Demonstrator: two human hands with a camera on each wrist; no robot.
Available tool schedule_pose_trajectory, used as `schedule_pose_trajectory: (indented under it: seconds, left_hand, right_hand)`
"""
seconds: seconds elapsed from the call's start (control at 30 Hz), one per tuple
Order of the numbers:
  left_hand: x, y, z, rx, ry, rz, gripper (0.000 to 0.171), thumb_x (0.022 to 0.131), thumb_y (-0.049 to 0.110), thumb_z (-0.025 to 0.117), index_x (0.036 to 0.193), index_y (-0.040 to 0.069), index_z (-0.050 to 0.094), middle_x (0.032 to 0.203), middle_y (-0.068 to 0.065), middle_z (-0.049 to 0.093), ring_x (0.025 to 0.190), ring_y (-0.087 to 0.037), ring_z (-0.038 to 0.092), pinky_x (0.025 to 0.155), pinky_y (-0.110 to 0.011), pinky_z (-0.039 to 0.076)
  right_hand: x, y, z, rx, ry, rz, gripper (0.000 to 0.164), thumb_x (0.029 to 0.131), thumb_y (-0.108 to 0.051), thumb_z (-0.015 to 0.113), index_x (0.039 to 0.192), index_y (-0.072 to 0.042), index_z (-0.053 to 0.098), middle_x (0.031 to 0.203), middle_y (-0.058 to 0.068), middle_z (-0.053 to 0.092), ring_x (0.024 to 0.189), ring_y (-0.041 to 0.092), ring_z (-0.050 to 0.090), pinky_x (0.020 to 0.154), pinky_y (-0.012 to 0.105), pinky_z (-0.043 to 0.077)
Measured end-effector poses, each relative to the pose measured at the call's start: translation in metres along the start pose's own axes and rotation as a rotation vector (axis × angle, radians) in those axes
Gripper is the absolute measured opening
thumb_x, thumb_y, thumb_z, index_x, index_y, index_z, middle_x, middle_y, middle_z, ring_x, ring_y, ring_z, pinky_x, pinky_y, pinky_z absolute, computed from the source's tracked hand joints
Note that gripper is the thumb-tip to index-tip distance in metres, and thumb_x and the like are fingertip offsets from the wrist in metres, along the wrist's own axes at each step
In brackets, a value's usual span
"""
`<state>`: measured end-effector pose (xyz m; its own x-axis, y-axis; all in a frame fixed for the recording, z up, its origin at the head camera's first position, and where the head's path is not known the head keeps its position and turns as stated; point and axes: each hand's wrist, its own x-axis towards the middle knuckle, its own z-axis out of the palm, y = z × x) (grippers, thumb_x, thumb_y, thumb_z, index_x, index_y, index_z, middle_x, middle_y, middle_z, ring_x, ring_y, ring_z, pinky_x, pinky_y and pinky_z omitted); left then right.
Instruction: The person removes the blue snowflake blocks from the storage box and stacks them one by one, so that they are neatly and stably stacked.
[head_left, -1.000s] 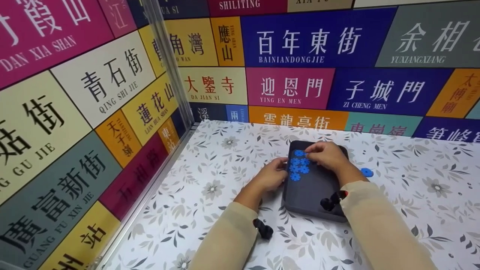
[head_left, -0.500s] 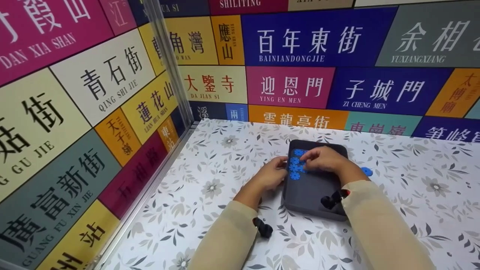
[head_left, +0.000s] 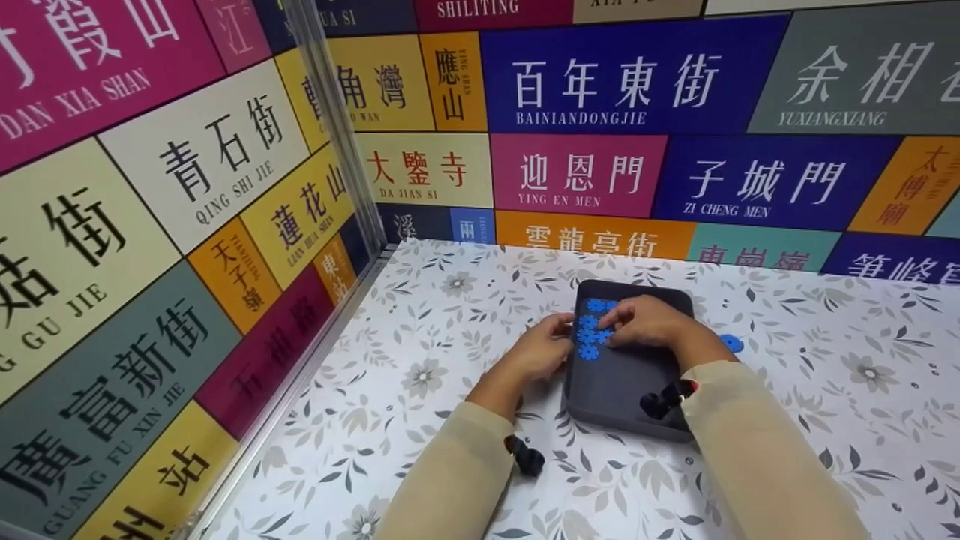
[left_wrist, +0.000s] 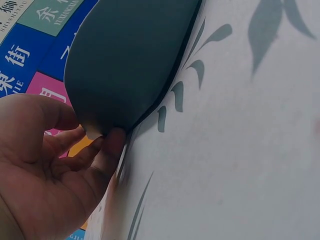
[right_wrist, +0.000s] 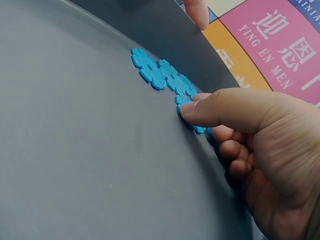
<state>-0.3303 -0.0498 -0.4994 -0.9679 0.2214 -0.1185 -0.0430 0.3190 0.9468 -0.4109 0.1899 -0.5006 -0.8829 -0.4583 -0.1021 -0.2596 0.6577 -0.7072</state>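
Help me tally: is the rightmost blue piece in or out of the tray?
Out: that blue piece lies on the tabletop, beside the tray.

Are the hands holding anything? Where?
Left hand grips the tray by its left side; right hand touches a blue flower, pinched or not I can't tell.

Readable lettering: Chinese characters with Latin capitals.
BAINIANDONGJIE on upper blue panel (head_left: 615,81); YING EN MEN, pink panel (head_left: 579,176); ZI CHENG MEN, adjoining blue panel (head_left: 772,180); QING SHI JIE, off-white panel (head_left: 217,154); DAN XIA SHAN, magenta panel (head_left: 97,79).
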Motion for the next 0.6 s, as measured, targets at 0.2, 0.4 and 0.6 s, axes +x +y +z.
schedule_pose_trajectory:
  seconds: [0.2, 0.4, 0.6]
  left_hand:
    - [-0.0003, -0.0002, -0.0007, 0.01, -0.001, 0.014, 0.059, 0.097, 0.008, 0.058, 0.155, 0.01, 0.055, 0.151, -0.012, 0.064, 0.135, -0.026, 0.064, 0.103, -0.039, 0.059]
    - [-0.0021, 0.0009, -0.0004, -0.034, -0.012, 0.016, 0.059, 0.097, 0.006, 0.057, 0.156, 0.008, 0.053, 0.153, -0.015, 0.062, 0.135, -0.026, 0.063, 0.104, -0.039, 0.059]
    - [-0.0028, 0.001, 0.0007, -0.03, -0.003, 0.013, 0.059, 0.097, 0.005, 0.057, 0.155, 0.008, 0.054, 0.152, -0.015, 0.063, 0.132, -0.025, 0.064, 0.1, -0.039, 0.061]
  right_hand:
    - [-0.0009, 0.0018, 0.0017, 0.03, 0.02, 0.001, 0.036, 0.079, -0.019, 0.091, 0.111, -0.007, 0.08, 0.085, -0.005, 0.064, 0.081, 0.012, 0.056, 0.074, 0.022, 0.048]
    - [-0.0033, 0.0009, 0.003, 0.094, 0.048, -0.019, 0.034, 0.081, -0.012, 0.087, 0.111, -0.001, 0.077, 0.085, -0.003, 0.066, 0.078, 0.009, 0.058, 0.071, 0.022, 0.05]
    - [-0.0069, -0.0021, 0.0031, 0.1, 0.101, 0.055, 0.024, 0.091, -0.014, 0.074, 0.112, -0.004, 0.081, 0.095, -0.001, 0.078, 0.079, 0.01, 0.063, 0.072, 0.024, 0.054]
